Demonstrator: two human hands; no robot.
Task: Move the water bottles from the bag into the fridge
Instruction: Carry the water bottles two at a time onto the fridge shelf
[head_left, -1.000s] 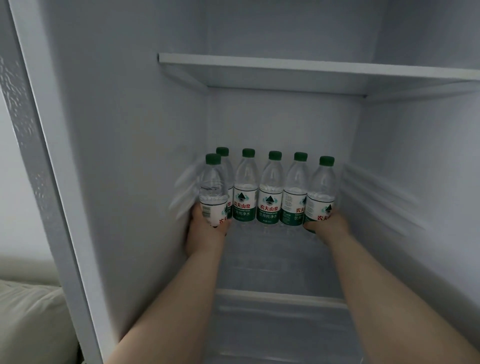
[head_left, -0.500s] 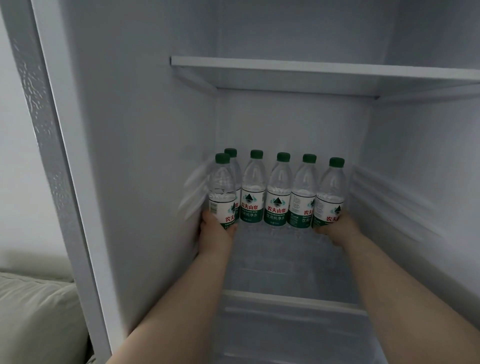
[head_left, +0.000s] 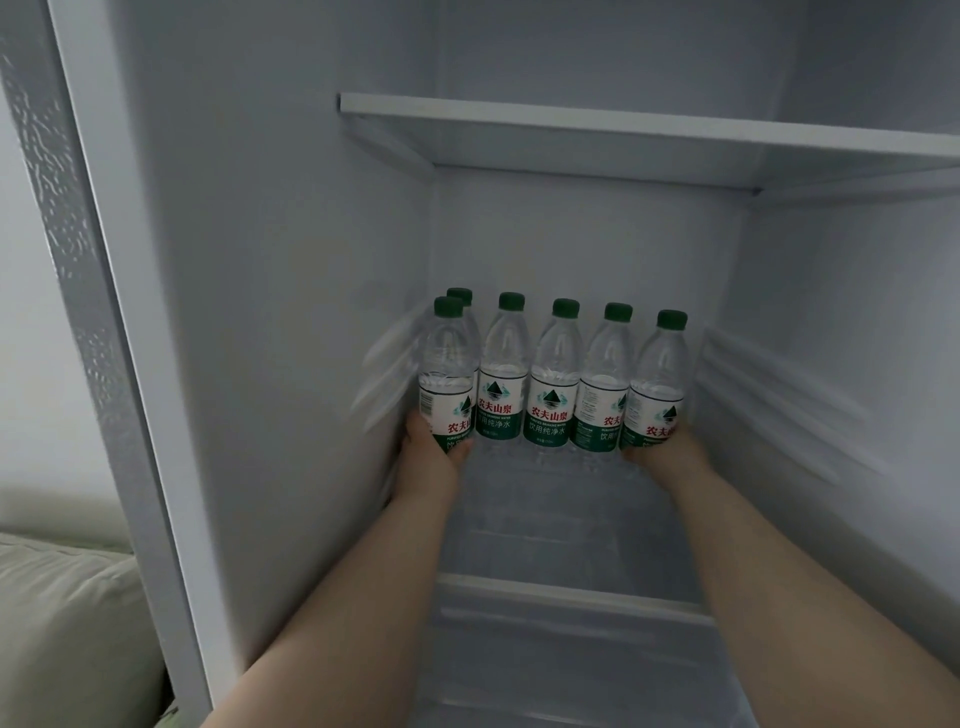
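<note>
Several clear water bottles with green caps and green-and-white labels stand in a row at the back of a glass fridge shelf (head_left: 545, 525). My left hand (head_left: 428, 462) grips the base of the leftmost front bottle (head_left: 448, 374), which stands just ahead of another bottle (head_left: 460, 296) by the left wall. My right hand (head_left: 667, 457) grips the base of the rightmost bottle (head_left: 657, 384). Three bottles (head_left: 553, 379) stand between them. Both held bottles are upright. The bag is not in view.
A white shelf (head_left: 623, 130) spans the fridge above the bottles, with headroom over the caps. The fridge's left wall (head_left: 270, 312) and right wall (head_left: 831, 364) enclose the compartment. A pale cushion (head_left: 62, 623) lies outside at the lower left.
The view has shifted slightly left and closer. Both hands stay on the end bottles, which sit a little deeper and tighter against the row.
</note>
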